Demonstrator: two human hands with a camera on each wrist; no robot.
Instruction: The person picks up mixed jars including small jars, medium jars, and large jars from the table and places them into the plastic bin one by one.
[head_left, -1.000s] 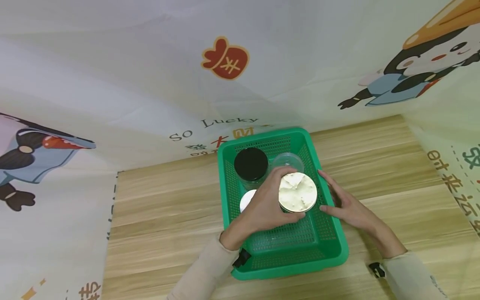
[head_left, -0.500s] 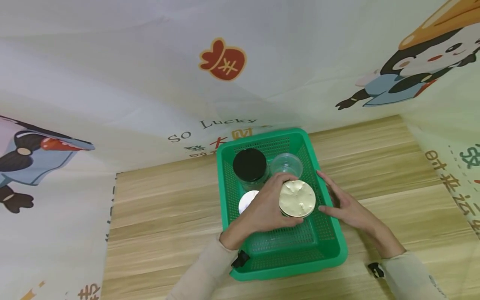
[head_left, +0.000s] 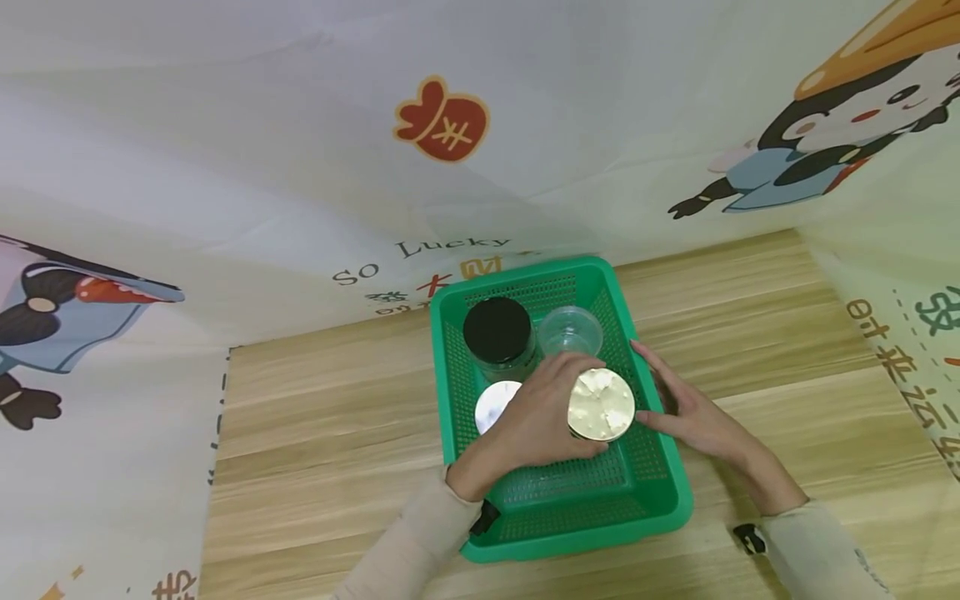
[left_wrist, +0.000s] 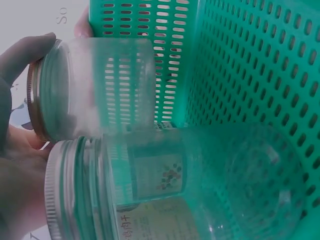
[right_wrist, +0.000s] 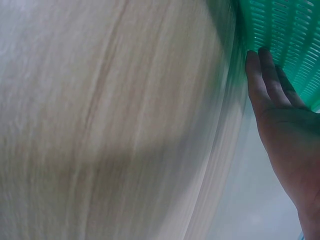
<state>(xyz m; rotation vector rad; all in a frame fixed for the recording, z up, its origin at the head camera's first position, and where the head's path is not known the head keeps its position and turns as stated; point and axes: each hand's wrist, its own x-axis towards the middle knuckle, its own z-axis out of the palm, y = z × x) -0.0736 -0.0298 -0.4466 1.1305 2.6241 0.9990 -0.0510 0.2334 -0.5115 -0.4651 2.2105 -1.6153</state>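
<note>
My left hand grips a clear jar with a gold lid, fingers and thumb round its top, inside the green basket. In the left wrist view this clear jar hangs alongside the basket wall, above a labelled jar with a silver lid. On the basket's right side my right hand holds the rim, its thumb over the edge and its fingers along the outside. Those fingers lie nearly straight against the outer wall in the right wrist view.
At the basket's back left stands a jar with a black lid. Beside it is a clear round container. The silver lid shows partly behind my left hand. A wood-grain table meets a printed backdrop behind the basket.
The gold-lidded jar has gone lower into the basket, shifting slightly toward the near right with my left hand. The right hand stays at the rim. The whole view drifts slightly left.
</note>
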